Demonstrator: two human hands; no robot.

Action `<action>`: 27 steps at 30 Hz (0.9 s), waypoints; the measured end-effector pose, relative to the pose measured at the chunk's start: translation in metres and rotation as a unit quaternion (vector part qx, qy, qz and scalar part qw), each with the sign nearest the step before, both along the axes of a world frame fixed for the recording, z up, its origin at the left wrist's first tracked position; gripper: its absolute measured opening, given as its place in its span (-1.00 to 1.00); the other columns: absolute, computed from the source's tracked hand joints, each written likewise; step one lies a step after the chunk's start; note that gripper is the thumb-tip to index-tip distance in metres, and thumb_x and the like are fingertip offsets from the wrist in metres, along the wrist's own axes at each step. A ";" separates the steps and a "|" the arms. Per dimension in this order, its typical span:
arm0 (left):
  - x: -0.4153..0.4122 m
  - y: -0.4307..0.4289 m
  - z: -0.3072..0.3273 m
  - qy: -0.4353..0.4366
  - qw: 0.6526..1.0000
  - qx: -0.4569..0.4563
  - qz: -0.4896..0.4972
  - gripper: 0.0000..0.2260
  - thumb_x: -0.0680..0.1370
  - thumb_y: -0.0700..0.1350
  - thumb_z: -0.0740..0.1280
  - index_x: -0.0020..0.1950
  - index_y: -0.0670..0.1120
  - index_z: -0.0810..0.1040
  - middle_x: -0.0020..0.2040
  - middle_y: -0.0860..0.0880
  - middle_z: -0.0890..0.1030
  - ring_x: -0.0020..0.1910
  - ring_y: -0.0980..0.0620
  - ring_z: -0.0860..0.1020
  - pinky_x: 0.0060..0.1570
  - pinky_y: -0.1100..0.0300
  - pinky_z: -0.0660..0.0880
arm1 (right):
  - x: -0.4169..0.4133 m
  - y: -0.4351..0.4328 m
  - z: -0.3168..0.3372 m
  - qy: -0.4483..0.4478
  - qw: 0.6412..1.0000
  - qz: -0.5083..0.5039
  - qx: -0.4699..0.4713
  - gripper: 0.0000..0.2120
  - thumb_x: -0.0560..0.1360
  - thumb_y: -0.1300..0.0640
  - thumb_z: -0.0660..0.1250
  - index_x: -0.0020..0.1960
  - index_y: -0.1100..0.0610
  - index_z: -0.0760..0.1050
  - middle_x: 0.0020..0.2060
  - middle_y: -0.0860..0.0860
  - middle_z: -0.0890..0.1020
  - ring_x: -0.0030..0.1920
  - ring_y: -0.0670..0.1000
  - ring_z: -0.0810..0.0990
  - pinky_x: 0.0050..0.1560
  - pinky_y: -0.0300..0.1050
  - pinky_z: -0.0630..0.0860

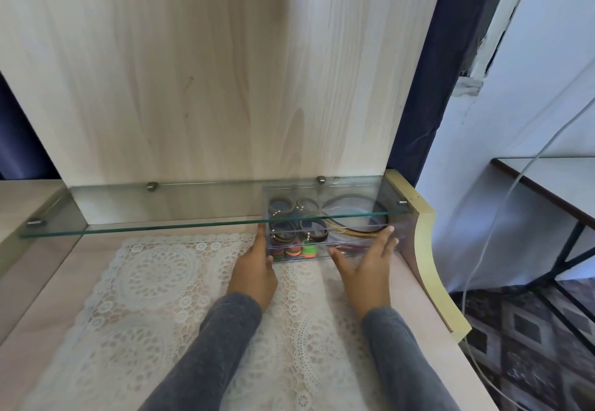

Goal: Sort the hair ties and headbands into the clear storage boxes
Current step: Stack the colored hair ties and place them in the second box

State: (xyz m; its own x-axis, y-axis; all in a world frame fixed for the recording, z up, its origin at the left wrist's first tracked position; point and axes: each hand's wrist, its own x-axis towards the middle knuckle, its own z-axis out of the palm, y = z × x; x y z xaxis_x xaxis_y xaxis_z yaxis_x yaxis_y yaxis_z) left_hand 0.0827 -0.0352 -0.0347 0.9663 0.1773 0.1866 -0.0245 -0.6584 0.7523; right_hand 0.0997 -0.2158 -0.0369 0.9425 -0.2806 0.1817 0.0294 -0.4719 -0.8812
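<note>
Home, probably a bedroom dressing table. Reference point is where the left hand (254, 265) and right hand (367, 269) press on the clear box (322, 245).

- Under the grip: pale wood tabletop (48, 282), with a white lace cloth (145, 282) spread toward the person.
- Just above: glass shelf (161, 211) on metal pegs.
- Behind: tall wood back panel (193, 88).
- Up and right: dark blue curtain (428, 88).
- Far right: painted wall (547, 88), loose cable (492, 233), metal-legged side table (547, 179), patterned floor (531, 346).

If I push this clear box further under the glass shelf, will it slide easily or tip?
The clear box looks rigid, low and wide, so tipping seems unlikely. Smooth plastic probably slides, though the lace cloth may drag.
</note>
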 end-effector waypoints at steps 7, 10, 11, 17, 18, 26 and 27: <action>0.000 -0.005 0.001 -0.003 0.998 -0.062 0.013 -0.48 0.61 -0.31 0.14 0.53 0.04 0.19 0.04 0.01 0.56 -0.08 0.12 0.45 -0.09 0.40 0.29 | 0.005 0.013 0.004 0.016 1.000 -0.013 0.021 0.11 0.39 0.00 0.47 0.51 0.19 -0.34 0.50 0.18 -0.29 0.52 0.15 -0.11 0.40 -0.19 0.04; 0.001 -0.009 0.000 -0.012 0.997 -0.073 0.032 -0.52 0.61 -0.32 0.13 0.50 0.00 0.27 0.03 -0.03 0.58 -0.10 0.09 0.45 -0.08 0.33 0.31 | 0.007 0.013 0.002 0.014 0.999 -0.021 0.026 0.12 0.38 0.02 0.48 0.51 0.19 -0.34 0.50 0.17 -0.31 0.52 0.15 -0.10 0.38 -0.21 0.04; 0.001 -0.011 -0.001 -0.016 0.996 -0.077 0.038 -0.53 0.60 -0.33 0.13 0.49 0.00 0.29 0.02 -0.03 0.58 -0.11 0.08 0.46 -0.08 0.32 0.32 | 0.007 0.013 0.002 0.013 0.999 -0.024 0.024 0.12 0.38 0.02 0.48 0.51 0.19 -0.34 0.50 0.17 -0.31 0.52 0.15 -0.10 0.38 -0.21 0.04; 0.004 -0.011 -0.001 -0.026 0.994 -0.090 0.052 -0.56 0.60 -0.33 0.15 0.46 -0.05 0.36 0.11 -0.06 0.61 -0.04 0.11 0.46 -0.01 0.34 0.33 | 0.009 0.014 -0.001 0.005 0.999 -0.040 0.020 0.12 0.37 0.03 0.49 0.51 0.21 -0.33 0.50 0.18 -0.28 0.52 0.16 -0.06 0.38 -0.23 0.06; 0.004 -0.010 -0.002 -0.027 0.994 -0.091 0.052 -0.56 0.60 -0.33 0.16 0.45 -0.05 0.37 0.12 -0.06 0.61 -0.04 0.11 0.46 -0.01 0.35 0.33 | 0.010 0.014 -0.002 0.004 0.999 -0.041 0.020 0.12 0.38 0.04 0.49 0.51 0.21 -0.33 0.50 0.18 -0.28 0.52 0.16 -0.06 0.39 -0.21 0.06; 0.005 -0.010 -0.001 -0.027 0.994 -0.094 0.054 -0.56 0.60 -0.33 0.16 0.46 -0.04 0.36 0.15 -0.07 0.61 -0.01 0.13 0.45 0.00 0.38 0.31 | 0.007 0.014 -0.001 0.004 0.999 -0.036 0.011 0.11 0.39 0.01 0.47 0.51 0.22 -0.34 0.50 0.20 -0.28 0.52 0.15 -0.12 0.41 -0.15 0.06; 0.005 -0.010 -0.001 -0.027 0.994 -0.094 0.053 -0.56 0.60 -0.33 0.15 0.45 -0.05 0.37 0.14 -0.07 0.61 -0.01 0.12 0.46 0.00 0.38 0.31 | 0.007 0.015 0.001 0.005 0.999 -0.036 0.010 0.11 0.39 0.01 0.47 0.51 0.21 -0.34 0.50 0.20 -0.29 0.52 0.14 -0.12 0.41 -0.15 0.06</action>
